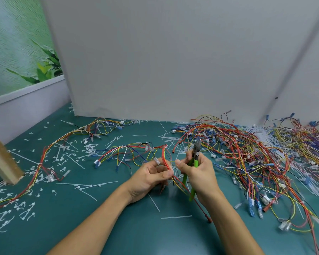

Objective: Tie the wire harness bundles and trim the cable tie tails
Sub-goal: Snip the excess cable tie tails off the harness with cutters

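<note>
My left hand (151, 176) pinches a thin bundle of red and yellow wires (167, 159) just above the green table. This wire harness (129, 150) trails off to the left with white and blue connectors. My right hand (199, 171) grips green-handled cutters (195, 159), jaws pointing up and away, and its thumb and forefinger reach toward the same bundle. The two hands are almost touching. Whether a cable tie sits on the pinched spot is too small to tell.
A big tangled heap of harnesses (256, 155) fills the right side. A tied harness (44, 157) lies at left among several cut white tie tails (88, 185). A wooden post (2, 159) stands far left; a grey panel (173, 61) closes the back.
</note>
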